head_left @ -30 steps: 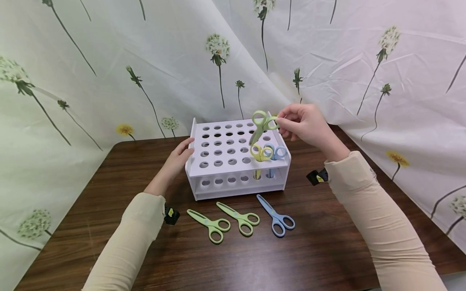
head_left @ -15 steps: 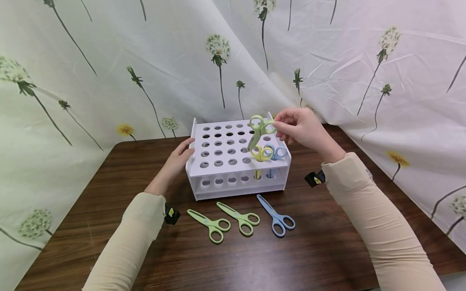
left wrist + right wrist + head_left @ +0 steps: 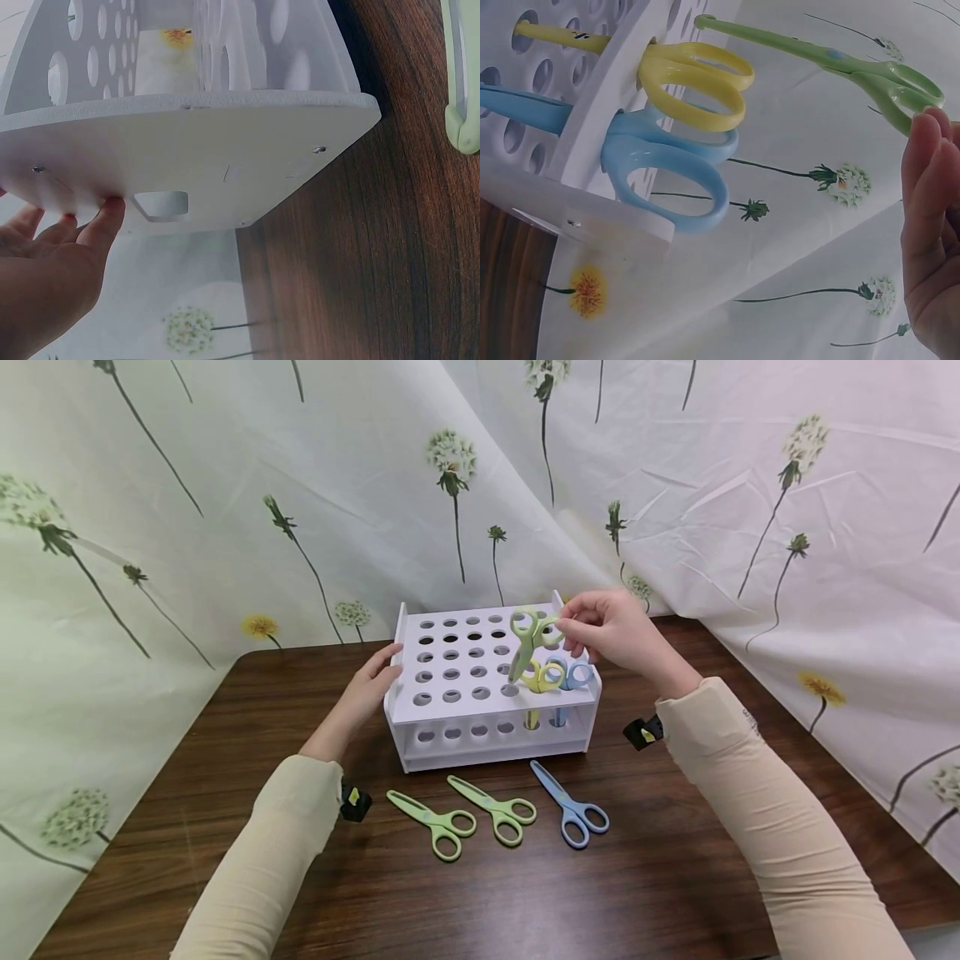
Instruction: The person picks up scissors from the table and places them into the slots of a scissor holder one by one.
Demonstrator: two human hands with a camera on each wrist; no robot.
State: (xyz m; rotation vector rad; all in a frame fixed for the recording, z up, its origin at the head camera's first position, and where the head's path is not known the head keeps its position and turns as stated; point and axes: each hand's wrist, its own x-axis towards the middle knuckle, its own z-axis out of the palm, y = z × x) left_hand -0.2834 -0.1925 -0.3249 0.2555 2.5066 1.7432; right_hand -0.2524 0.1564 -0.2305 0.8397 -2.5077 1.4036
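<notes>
My right hand [image 3: 611, 627] pinches one handle loop of a pair of green scissors [image 3: 840, 60], held blades down above a white rack [image 3: 487, 757] of round holes. The blade tips are apart from the rack in the right wrist view. Yellow scissors [image 3: 656, 71] and light blue scissors [image 3: 622, 146] stand in neighbouring holes of the rack's front row, at its right end, handles up. My left hand [image 3: 363, 689] rests its fingertips against the rack's left side panel [image 3: 247, 142], near a rectangular cutout.
On the dark wooden table [image 3: 300, 877], before the rack, lie two green scissors, a left pair [image 3: 429, 817] and a middle pair [image 3: 491, 807], and blue scissors [image 3: 567, 803]. A flowered cloth [image 3: 337, 468] hangs behind and at both sides.
My right hand has moved left and down with the green scissors, bringing the blades lower, in front of the rack's top. The left hand and the rack stay put.
</notes>
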